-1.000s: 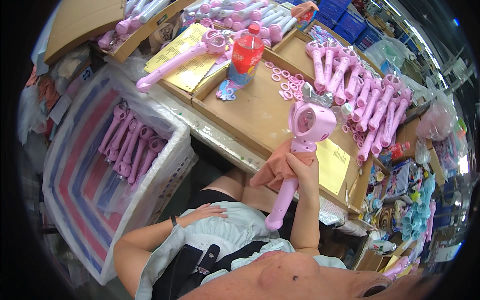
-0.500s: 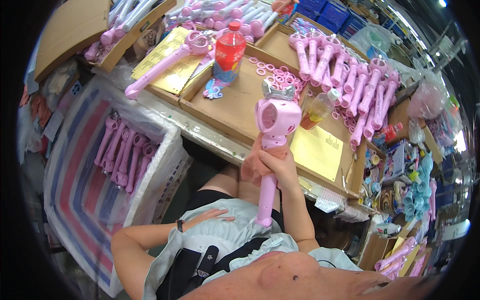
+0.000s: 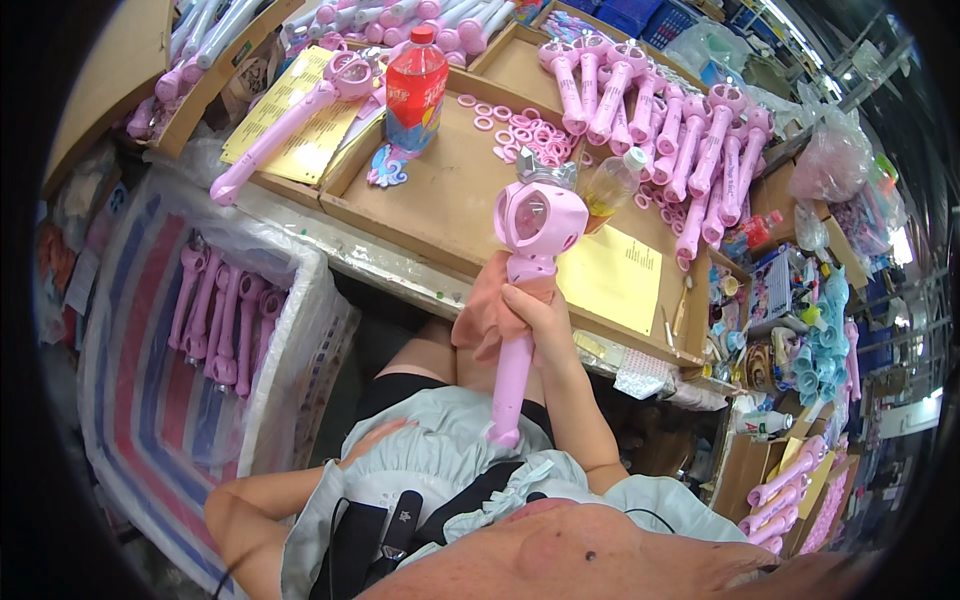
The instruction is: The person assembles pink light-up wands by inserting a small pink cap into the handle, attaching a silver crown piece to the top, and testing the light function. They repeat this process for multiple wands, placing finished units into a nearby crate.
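My right hand (image 3: 535, 318) grips the handle of a pink toy wand (image 3: 516, 375) and holds it upright over the tray's front edge. The wand's round head (image 3: 540, 215) has a clear window and a silver crown on top. A salmon-pink cloth (image 3: 478, 312) is bunched against the handle under the same hand. My left hand (image 3: 378, 433) lies flat on my light dress at my lap, holding nothing.
A wooden tray (image 3: 440, 190) carries a red drink bottle (image 3: 415, 85), loose pink rings (image 3: 520, 125), a clear bottle (image 3: 610, 185), a yellow sheet (image 3: 615, 275) and a row of pink wands (image 3: 660, 110). Another wand (image 3: 290, 120) lies on yellow sheets. A striped bag (image 3: 130, 380) at left holds more wands (image 3: 215, 310).
The wand in my right hand has shifted a little to the left, off the yellow sheet, and the hand now sits higher on the handle. My left hand has stayed on my lap.
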The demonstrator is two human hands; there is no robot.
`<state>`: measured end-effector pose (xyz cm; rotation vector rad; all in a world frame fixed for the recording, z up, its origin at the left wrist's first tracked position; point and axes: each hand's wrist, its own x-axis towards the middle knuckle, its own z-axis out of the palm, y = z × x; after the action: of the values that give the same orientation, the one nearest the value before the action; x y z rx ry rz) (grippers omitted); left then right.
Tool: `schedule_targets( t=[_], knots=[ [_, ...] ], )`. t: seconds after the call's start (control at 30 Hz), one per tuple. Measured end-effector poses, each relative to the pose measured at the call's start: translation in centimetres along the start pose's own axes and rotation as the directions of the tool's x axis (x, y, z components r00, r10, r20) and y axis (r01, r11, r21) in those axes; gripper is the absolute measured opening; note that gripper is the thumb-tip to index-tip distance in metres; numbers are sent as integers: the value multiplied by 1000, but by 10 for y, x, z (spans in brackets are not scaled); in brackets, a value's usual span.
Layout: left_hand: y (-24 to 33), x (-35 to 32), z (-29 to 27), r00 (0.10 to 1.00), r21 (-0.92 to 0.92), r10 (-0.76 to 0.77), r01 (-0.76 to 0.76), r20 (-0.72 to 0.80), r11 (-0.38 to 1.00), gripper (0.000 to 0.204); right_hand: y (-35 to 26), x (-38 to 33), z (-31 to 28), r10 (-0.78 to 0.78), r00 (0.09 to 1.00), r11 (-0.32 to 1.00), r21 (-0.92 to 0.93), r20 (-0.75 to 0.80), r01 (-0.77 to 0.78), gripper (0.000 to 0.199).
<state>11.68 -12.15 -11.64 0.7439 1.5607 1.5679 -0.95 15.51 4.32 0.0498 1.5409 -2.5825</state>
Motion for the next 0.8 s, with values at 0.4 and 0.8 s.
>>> schedule_targets(
  t=[0.4, 0.8],
  knots=[
    [0, -5, 15, 983, -230, -57, 15, -177, 973, 51, 15, 3, -5, 70, 995, 997, -29, -76, -72, 24],
    [30, 33, -11, 755, 87, 299, -307, -583, 948, 38, 15, 0, 10, 53, 999, 998, -20, 11, -53, 13]
  ],
)
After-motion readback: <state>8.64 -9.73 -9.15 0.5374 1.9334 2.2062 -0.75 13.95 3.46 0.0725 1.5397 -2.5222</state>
